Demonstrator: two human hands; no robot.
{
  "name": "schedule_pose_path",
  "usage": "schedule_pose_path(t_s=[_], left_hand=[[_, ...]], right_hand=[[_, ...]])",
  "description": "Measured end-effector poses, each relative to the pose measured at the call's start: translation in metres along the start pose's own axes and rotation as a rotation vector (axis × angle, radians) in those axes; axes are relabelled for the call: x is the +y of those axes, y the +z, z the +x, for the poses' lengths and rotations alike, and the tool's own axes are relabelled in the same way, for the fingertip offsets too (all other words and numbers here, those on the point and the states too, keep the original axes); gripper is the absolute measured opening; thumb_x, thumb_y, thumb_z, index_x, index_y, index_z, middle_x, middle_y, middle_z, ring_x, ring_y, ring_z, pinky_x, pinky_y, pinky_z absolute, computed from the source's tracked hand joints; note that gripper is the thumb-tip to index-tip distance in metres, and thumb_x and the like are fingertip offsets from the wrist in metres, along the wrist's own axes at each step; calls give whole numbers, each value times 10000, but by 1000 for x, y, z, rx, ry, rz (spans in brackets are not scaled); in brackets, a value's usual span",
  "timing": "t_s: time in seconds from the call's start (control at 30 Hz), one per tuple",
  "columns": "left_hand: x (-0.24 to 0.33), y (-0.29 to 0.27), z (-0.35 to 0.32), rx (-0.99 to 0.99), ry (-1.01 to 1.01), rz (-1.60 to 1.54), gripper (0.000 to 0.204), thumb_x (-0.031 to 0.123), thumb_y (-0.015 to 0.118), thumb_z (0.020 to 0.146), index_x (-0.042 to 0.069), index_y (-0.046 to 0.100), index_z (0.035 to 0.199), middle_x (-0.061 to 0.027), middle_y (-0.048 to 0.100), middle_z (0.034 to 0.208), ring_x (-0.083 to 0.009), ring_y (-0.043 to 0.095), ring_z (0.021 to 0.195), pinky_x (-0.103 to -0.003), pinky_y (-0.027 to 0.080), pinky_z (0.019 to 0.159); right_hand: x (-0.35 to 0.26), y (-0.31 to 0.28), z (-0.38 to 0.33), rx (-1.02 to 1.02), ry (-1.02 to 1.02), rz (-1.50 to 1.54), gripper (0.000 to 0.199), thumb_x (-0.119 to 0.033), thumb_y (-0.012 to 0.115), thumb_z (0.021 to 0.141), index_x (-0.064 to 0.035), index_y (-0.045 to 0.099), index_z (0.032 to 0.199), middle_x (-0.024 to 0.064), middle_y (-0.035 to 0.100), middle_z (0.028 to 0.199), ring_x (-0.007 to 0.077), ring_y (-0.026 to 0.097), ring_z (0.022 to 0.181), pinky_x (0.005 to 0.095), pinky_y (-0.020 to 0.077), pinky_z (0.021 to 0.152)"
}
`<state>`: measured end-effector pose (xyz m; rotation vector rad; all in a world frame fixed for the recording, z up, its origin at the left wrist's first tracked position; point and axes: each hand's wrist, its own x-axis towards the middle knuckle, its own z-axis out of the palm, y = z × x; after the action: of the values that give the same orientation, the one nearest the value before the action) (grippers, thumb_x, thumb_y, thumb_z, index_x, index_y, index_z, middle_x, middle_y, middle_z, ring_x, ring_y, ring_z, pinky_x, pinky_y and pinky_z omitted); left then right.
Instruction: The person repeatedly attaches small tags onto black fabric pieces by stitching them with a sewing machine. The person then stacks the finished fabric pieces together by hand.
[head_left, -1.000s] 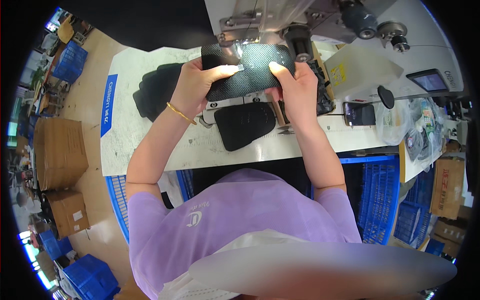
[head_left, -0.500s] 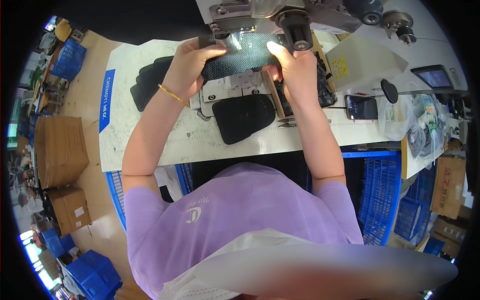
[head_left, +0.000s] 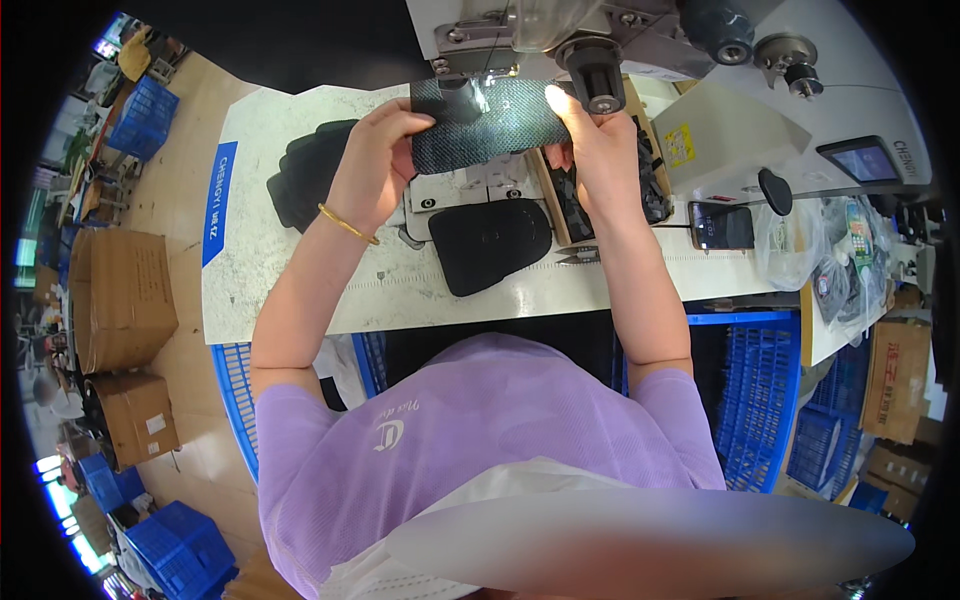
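Note:
A dark, glossy woven fabric piece (head_left: 490, 135) is stretched out under the lit needle area of a sewing machine (head_left: 480, 45). My left hand (head_left: 378, 158) is at its left edge, thumb along the border and fingers curled behind. With the thumb on top and the fingers below, my right hand (head_left: 600, 150) pinches the right end. A black rounded fabric piece (head_left: 490, 245) lies on the table nearer me. Left of my left hand rests a stack of similar black pieces (head_left: 310, 175), partly hidden by my arm.
A cardboard box (head_left: 567, 218) of small dark pieces stands beside my right hand, with snips (head_left: 578, 257) near it. Further right are a phone (head_left: 722, 226), plastic bags (head_left: 790, 240) and the machine's screen (head_left: 862, 160). Blue baskets (head_left: 755, 400) sit below the white table (head_left: 400, 310).
The woven piece has come slightly toward me. My left thumb has shifted outward to the piece's left edge. My right hand keeps its pinch.

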<state>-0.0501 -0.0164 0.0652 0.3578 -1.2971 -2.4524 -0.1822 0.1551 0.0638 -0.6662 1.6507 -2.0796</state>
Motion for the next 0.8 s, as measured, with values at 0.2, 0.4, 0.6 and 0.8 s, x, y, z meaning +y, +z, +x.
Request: schedule_pose_path(t_s=[0.2, 0.4, 0.6, 0.8], left_hand=[[-6, 8, 8, 40, -5, 203, 209, -23, 590, 826, -8, 601, 1034, -82, 637, 957, -159, 630, 859, -284, 529, 805], [-13, 17, -27, -23, -84, 129, 280, 12, 655, 808, -14, 590, 1079, -88, 646, 979, -157, 632, 885, -295, 528, 836], [-13, 27, -25, 3, -116, 128, 306, 4, 717, 758, -80, 594, 1025, -142, 661, 953, -192, 669, 831, -302, 563, 780], [-13, 24, -20, 46, -131, 105, 267, -26, 719, 726, -79, 611, 964, -150, 667, 900, -196, 677, 787, -324, 575, 745]], right_hand=[[-5, 4, 3, 20, 15, -66, 253, -111, 602, 855, 41, 582, 1056, 31, 593, 731, 66, 506, 494, 200, 370, 407], [-17, 3, -33, -4, 90, -127, 278, -89, 600, 834, 5, 584, 1095, 12, 598, 770, 40, 515, 532, 185, 414, 432], [-9, 7, -36, -25, 17, -62, 265, -79, 603, 836, 1, 583, 1088, 6, 596, 767, 33, 505, 524, 182, 401, 420], [-9, 10, -41, -35, 0, -28, 282, -71, 593, 850, 4, 561, 1120, 9, 595, 766, 32, 496, 511, 182, 401, 420]])
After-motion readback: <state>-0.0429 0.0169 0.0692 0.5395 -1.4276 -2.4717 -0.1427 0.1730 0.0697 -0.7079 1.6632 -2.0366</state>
